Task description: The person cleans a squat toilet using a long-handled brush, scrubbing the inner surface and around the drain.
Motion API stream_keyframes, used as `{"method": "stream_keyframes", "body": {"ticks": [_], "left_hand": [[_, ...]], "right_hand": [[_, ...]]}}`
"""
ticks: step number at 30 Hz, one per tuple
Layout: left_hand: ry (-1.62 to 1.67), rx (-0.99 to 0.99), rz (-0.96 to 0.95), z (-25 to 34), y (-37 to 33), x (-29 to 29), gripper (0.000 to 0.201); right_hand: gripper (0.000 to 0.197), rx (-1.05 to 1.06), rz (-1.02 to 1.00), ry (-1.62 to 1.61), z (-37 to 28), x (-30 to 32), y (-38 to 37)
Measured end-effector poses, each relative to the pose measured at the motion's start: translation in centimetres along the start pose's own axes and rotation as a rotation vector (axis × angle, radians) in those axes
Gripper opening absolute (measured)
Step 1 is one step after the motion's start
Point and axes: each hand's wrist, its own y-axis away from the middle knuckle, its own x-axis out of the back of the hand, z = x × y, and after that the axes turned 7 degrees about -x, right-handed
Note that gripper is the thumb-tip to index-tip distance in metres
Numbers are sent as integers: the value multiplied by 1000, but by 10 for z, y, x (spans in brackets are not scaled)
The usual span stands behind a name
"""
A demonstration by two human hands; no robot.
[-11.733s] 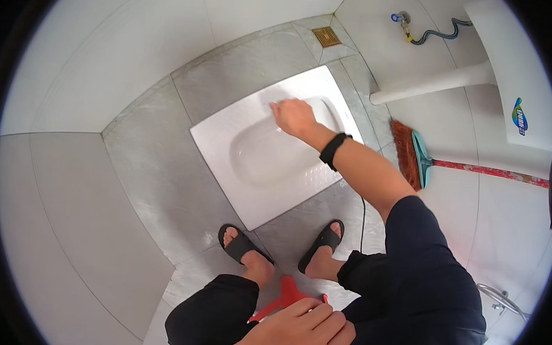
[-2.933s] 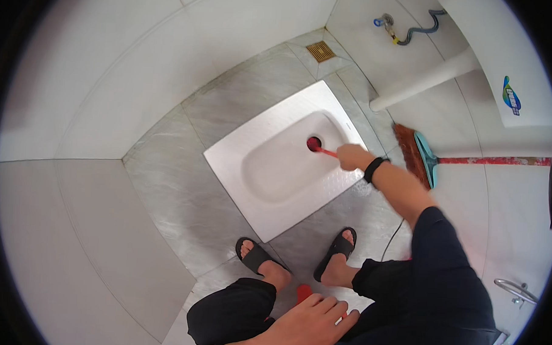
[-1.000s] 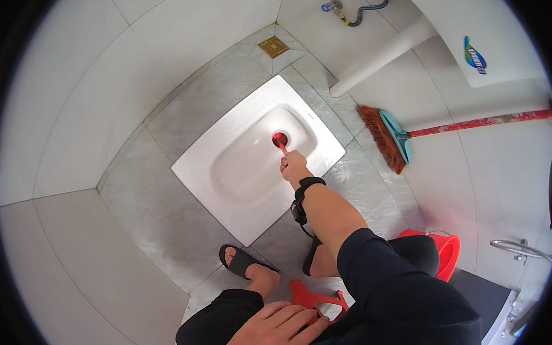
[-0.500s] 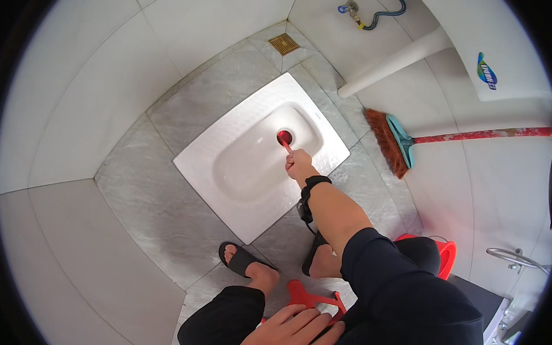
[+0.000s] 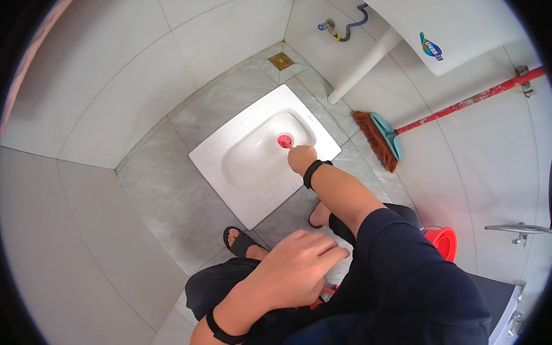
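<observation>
My right hand, fingers closed, grips a thin red handle. At its end a round red head with ribs or bristles fills the drain hole of the white squat toilet; I cannot tell whether it is a brush or a plunger. My left hand is raised above my lap, its fingers curled in. Nothing shows in it, though its underside is hidden. Beneath it, part of a red frame-like object shows between my legs.
A broom with brown bristles leans by the right wall. A white pipe runs below a white tank. A red bucket stands to my right. A square brass floor drain lies in the far corner.
My left hand has lifted from near the red frame-like object, and its spread fingers have curled. The red head now looks brighter and higher in the drain hole. The view has shifted.
</observation>
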Motion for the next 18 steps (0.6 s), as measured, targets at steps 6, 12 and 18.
{"method": "stream_keyframes", "body": {"ticks": [6,12,18], "left_hand": [[-29,85,-71,22,15,9,39],[-169,95,-58,21,47,24,33],[-109,96,-50,5,55,17,34]], "right_hand": [[19,1,-80,53,-41,-21,2],[21,-280,-113,-197,-40,-65,-51],[24,-326,-190,-258,-29,-64,-53]]}}
